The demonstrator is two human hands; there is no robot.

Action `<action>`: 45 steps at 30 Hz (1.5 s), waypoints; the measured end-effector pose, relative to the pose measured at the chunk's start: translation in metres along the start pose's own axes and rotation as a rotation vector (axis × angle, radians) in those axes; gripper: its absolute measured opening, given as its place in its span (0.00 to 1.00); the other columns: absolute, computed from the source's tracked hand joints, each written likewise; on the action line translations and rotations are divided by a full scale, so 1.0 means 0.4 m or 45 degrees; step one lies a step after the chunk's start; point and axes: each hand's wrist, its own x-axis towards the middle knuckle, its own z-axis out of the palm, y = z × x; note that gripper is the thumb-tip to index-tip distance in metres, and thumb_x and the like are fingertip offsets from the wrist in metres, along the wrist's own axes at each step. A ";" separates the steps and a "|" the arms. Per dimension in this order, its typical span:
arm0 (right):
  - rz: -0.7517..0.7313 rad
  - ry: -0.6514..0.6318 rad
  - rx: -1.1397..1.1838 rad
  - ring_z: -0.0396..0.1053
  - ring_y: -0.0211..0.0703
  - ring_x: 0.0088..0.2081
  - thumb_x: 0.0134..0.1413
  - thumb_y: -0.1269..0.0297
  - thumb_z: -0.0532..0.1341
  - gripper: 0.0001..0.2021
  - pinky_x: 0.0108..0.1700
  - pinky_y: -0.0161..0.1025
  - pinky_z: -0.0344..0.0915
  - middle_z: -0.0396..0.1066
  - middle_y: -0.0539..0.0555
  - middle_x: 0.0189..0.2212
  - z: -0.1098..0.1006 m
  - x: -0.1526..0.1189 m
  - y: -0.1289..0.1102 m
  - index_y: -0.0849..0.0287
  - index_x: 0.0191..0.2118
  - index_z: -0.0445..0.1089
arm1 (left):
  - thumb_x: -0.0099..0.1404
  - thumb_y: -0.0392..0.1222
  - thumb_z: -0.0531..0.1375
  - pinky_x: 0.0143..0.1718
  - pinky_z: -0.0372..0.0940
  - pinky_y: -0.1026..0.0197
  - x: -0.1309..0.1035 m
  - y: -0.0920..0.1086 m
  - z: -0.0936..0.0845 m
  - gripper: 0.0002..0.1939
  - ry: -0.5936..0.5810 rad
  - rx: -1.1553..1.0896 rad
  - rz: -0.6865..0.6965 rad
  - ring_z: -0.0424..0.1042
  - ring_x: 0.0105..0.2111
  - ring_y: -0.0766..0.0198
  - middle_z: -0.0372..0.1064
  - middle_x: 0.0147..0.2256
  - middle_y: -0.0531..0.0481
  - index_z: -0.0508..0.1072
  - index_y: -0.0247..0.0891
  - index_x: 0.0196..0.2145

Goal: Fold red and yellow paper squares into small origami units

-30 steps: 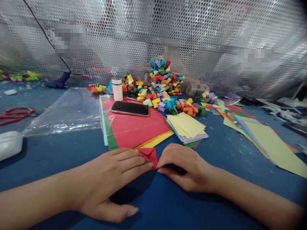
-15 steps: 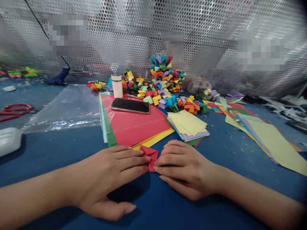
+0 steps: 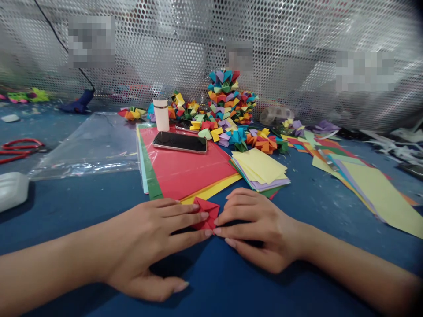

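A small folded red paper square (image 3: 211,209) lies flat on the blue table between my hands. My left hand (image 3: 148,242) comes from the left with its fingers stretched out. Its fingertips rest on the left and near side of the red paper, and its thumb stands well apart. My right hand (image 3: 259,231) touches the paper's near right corner with its fingertips. Those fingers are slightly bent and apart, holding nothing between them and the thumb. Part of the red paper is hidden under my left fingers.
Beyond my hands lie large coloured sheets (image 3: 188,176) with a black phone (image 3: 180,141) and a white cylinder (image 3: 161,115). Yellow-topped paper squares (image 3: 259,165) sit right of them. Behind stands a folded-paper tower (image 3: 223,99). Red scissors (image 3: 20,149) and a glue gun (image 3: 77,103) are left.
My left index finger has slid right, to the paper's near corner beside my right fingertips. The red paper has turned slightly. The view has shifted a little.
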 end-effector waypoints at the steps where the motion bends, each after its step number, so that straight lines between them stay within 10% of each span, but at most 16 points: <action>1: 0.000 -0.001 -0.002 0.69 0.43 0.37 0.51 0.73 0.59 0.08 0.45 0.46 0.62 0.76 0.55 0.35 0.000 0.000 0.000 0.63 0.37 0.74 | 0.61 0.55 0.54 0.58 0.56 0.49 0.000 0.000 0.000 0.33 0.005 0.003 -0.005 0.57 0.60 0.52 0.57 0.61 0.47 0.58 0.40 0.61; 22: -0.066 -0.015 -0.106 0.71 0.43 0.36 0.51 0.71 0.58 0.07 0.49 0.46 0.61 0.75 0.55 0.32 0.005 0.003 -0.016 0.63 0.36 0.72 | 0.64 0.63 0.46 0.55 0.57 0.42 0.007 0.044 -0.004 0.37 -0.052 0.121 -0.056 0.59 0.58 0.41 0.59 0.58 0.34 0.58 0.34 0.61; 45: -0.013 -0.003 -0.064 0.72 0.40 0.34 0.47 0.70 0.59 0.08 0.56 0.48 0.57 0.76 0.52 0.32 0.002 0.000 -0.022 0.60 0.36 0.71 | 0.61 0.59 0.54 0.57 0.56 0.49 -0.001 0.019 0.008 0.35 0.089 -0.076 -0.091 0.61 0.57 0.48 0.61 0.58 0.43 0.59 0.37 0.60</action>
